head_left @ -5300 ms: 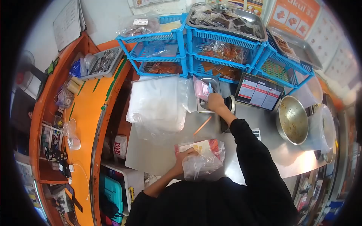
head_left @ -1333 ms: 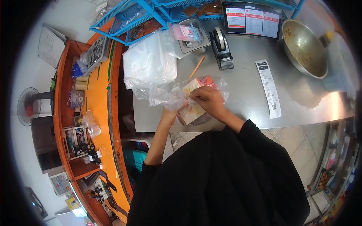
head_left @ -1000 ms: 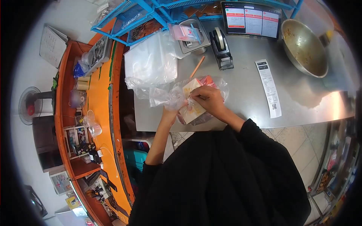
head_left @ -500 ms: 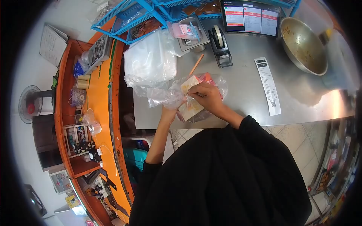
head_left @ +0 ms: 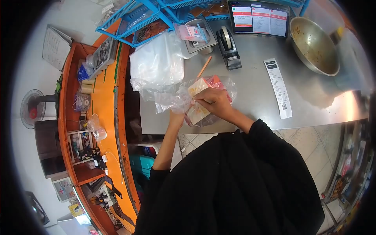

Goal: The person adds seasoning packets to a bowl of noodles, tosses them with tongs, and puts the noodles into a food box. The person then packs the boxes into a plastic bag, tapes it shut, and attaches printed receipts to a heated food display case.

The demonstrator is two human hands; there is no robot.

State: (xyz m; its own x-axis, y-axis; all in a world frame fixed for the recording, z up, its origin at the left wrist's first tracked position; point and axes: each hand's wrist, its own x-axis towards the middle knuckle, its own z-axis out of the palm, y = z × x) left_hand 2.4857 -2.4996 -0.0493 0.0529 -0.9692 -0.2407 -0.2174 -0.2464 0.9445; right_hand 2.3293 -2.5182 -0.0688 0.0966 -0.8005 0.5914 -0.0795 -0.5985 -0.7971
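A clear plastic bag [head_left: 231,88] lies near the front edge of the metal table, with a pink and cream box [head_left: 199,113] inside it. My left hand [head_left: 178,114] is closed on the gathered neck of the bag, its fingers partly hidden by loose plastic. Over the box, my right hand [head_left: 216,102] pinches at the same gathered neck, fingertips close to the left hand. An orange-brown pencil-like stick [head_left: 204,66] lies just beyond the bag. To the left rests a stack of clear plastic bags [head_left: 156,58].
A black tape dispenser [head_left: 230,51] stands behind my hands beside a metal container [head_left: 209,43]. A printed receipt [head_left: 278,88] lies to the right. Farther back are a metal bowl [head_left: 315,47], a tablet [head_left: 258,19] and blue baskets [head_left: 145,23]. An orange counter [head_left: 107,129] runs along the left.
Both hands stay at the bag's neck, with only a slight shift of the right fingers. The view has moved very little.
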